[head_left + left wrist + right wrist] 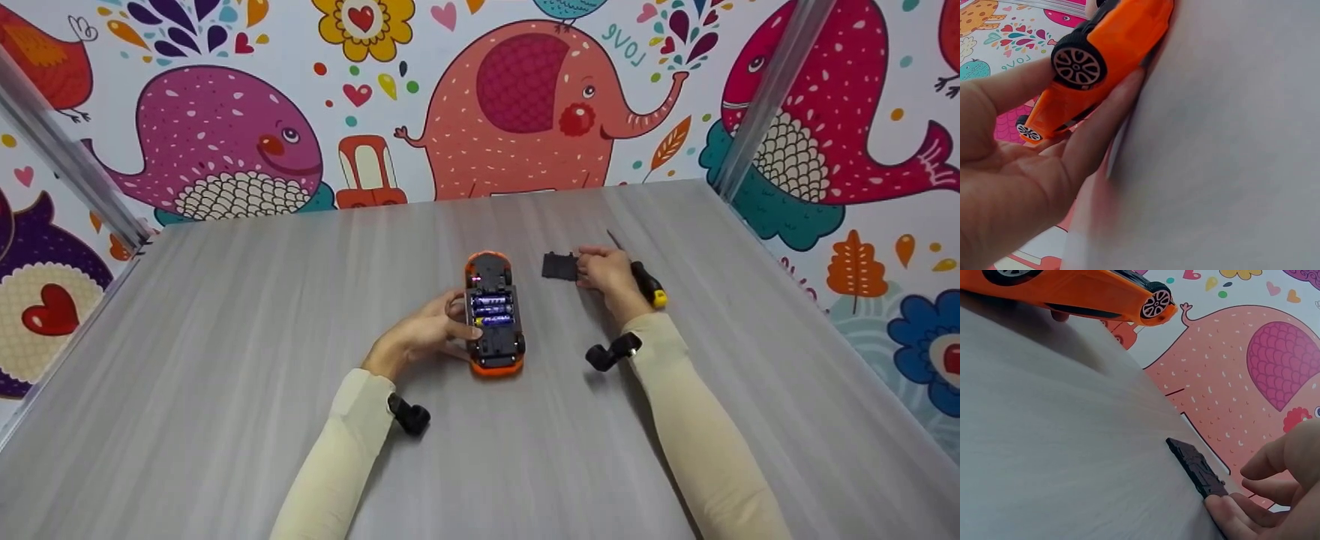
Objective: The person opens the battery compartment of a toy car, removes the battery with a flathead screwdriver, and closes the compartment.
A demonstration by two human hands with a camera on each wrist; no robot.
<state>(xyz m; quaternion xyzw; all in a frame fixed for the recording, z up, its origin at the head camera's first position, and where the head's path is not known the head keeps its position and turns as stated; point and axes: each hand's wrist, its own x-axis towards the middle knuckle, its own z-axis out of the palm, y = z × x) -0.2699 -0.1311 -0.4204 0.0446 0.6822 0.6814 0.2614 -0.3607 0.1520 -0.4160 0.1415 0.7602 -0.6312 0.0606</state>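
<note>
An orange toy car [494, 360] is upside down in the head view, its black underside up. Its battery bay holds several purple batteries [493, 310]. My left hand [431, 328] grips the car from the left side, thumb over the edge of the underside; the left wrist view shows the fingers under the orange body [1123, 42]. To the right, my right hand [606, 274] has its fingertips at the right edge of a flat black battery cover [559, 265]. The right wrist view shows thumb and a finger pinching the end of this cover [1193, 464], low over the table.
A screwdriver [646, 285] with a black and yellow handle lies just right of the right hand, its shaft pointing away. The grey table [262, 315] ends at a wall [375, 97] printed with cartoon animals. Metal posts [772, 97] stand at the back corners.
</note>
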